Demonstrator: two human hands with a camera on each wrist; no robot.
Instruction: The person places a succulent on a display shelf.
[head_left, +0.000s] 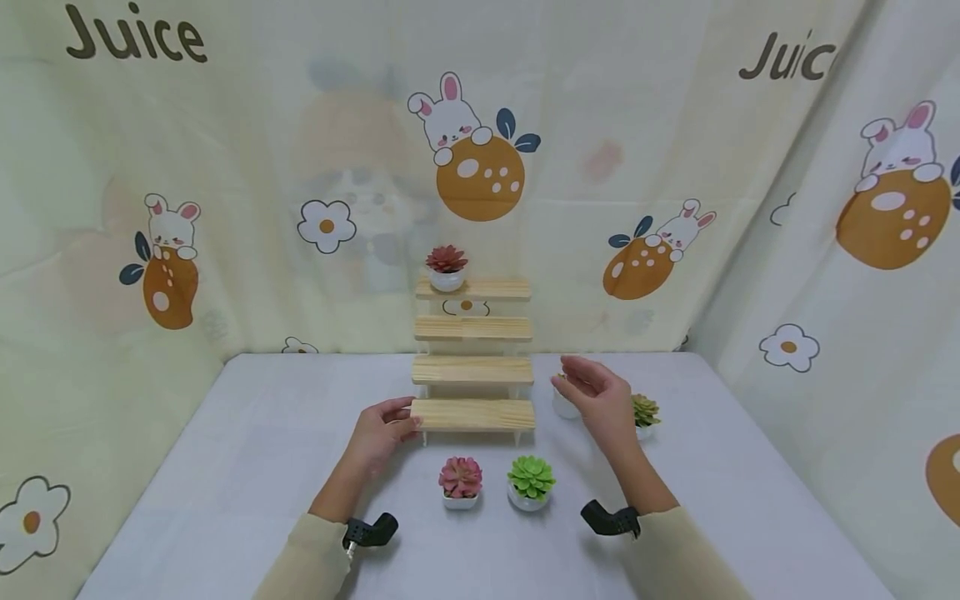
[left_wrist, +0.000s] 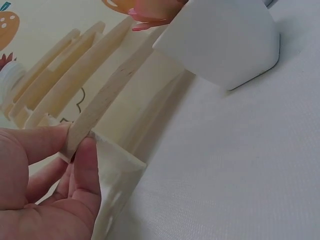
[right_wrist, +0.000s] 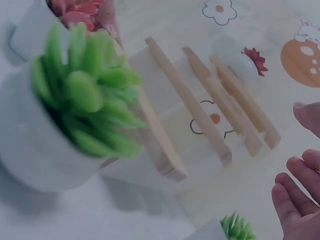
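Note:
A wooden stand with several steps point(head_left: 472, 414) stands at the back middle of the table. My left hand point(head_left: 381, 433) pinches the left end of its lowest step between thumb and fingers, as the left wrist view shows. To the right of the stand is my right hand point(head_left: 606, 408), thumb and fingers apart, with nothing between them in the right wrist view. It hovers near a small white pot point(head_left: 564, 406), partly hidden behind it; the right wrist view shows a green plant point(right_wrist: 237, 227) in a pot there. A dark red succulent point(head_left: 447, 260) sits on the top step.
In front of the stand are a pink succulent point(head_left: 461, 477) in a squarish white pot and a bright green succulent point(head_left: 532, 477) in a round one. A yellow-green succulent point(head_left: 645, 410) stands right of my right hand, its pot partly covered. A printed curtain point(head_left: 247, 125) hangs behind.

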